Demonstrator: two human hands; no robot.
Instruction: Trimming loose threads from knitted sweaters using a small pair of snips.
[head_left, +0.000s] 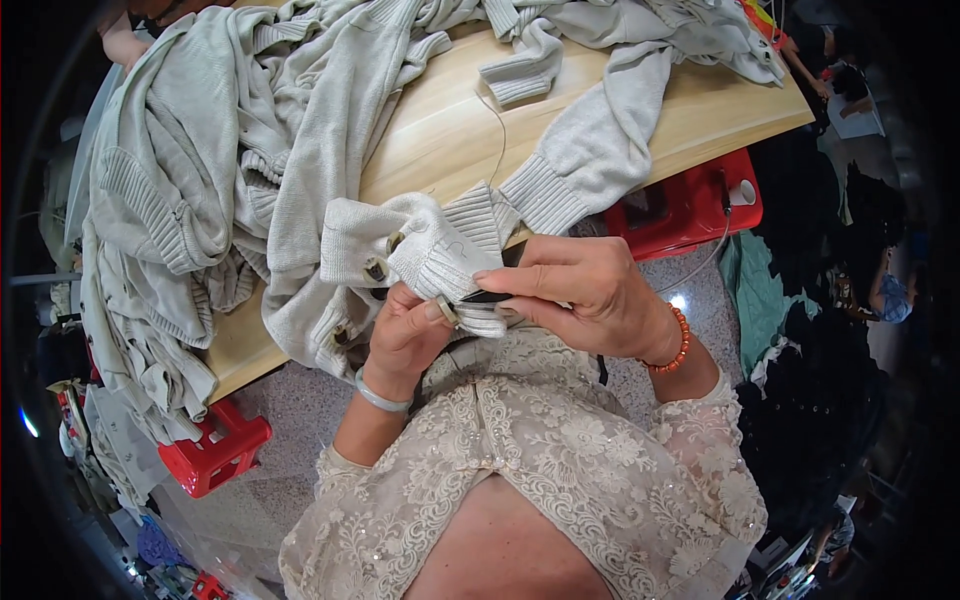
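Observation:
A light grey knitted cardigan hangs over the near table edge, its ribbed band bunched up between my hands. My left hand pinches the band at a brownish button between thumb and fingers. Closed just to the right, my right hand grips a small dark slim tool. Its tip lies against the knit, and the fingers hide most of it, so its kind is unclear. Another dark button shows on the cloth above my left hand.
More grey knitwear is heaped across the wooden table, with a ribbed sleeve near its right edge. Red plastic stools stand beside the table. Green cloth and dark fabric lie at the right. Another person's arm shows at the far left.

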